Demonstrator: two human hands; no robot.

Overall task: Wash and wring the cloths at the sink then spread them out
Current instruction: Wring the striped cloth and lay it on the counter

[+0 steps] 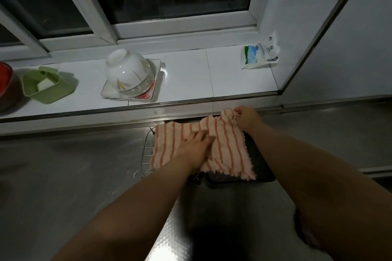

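Cloth (229, 146) lies over what looks like a rack (146, 154); our left hand (196, 146) presses it flat, fingers straight, while our right hand (247, 117) pinches a corner to stretch it

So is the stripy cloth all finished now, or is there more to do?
Nearly. The striped cloth already lies mostly flat over the wire rack and dark tray, so washing looks done. Now the left hand presses its middle while the right hand pinches the far corner. Left: smoothing that bunched corner. No other cloths show.
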